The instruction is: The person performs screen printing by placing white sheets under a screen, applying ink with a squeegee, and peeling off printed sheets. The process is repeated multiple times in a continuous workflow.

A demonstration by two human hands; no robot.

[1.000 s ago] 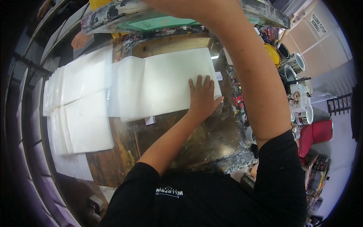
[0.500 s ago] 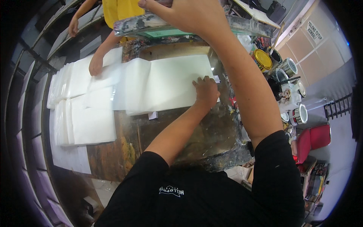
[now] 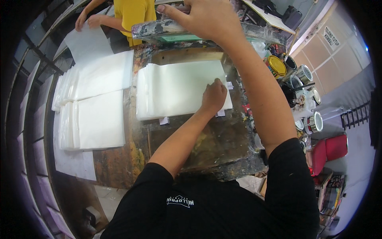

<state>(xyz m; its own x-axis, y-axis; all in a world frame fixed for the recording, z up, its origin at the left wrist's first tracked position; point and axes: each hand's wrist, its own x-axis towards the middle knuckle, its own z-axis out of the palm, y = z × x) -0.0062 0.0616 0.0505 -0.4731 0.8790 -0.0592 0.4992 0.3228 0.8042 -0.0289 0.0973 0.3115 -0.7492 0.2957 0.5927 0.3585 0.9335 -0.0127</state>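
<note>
A pile of whitish translucent plastic sheets (image 3: 181,83) lies on the stained work table before me. On its right part rests my left hand (image 3: 215,95), fingers curled in; what they hold, if anything, is hidden. High above the pile's far side, my right hand (image 3: 215,20) grips the raised screen-printing frame (image 3: 254,32), its thumb stretched out to the left. The frame is tilted up, with ink-smeared edges and a green underside. Small white tabs (image 3: 164,120) stick out along the pile's near and right edges.
Two more piles of translucent sheets, a far one (image 3: 105,77) and a near one (image 3: 101,121), lie at the left. A co-worker in a yellow shirt (image 3: 135,18) holds up one sheet (image 3: 87,44). Paint cans (image 3: 304,71) crowd the right side, with a red chair (image 3: 328,153) beyond.
The co-worker has drawn a sheet off the pile before me and lifted it to the far left. My left hand's fingers have curled in; my right hand still holds the frame up.
</note>
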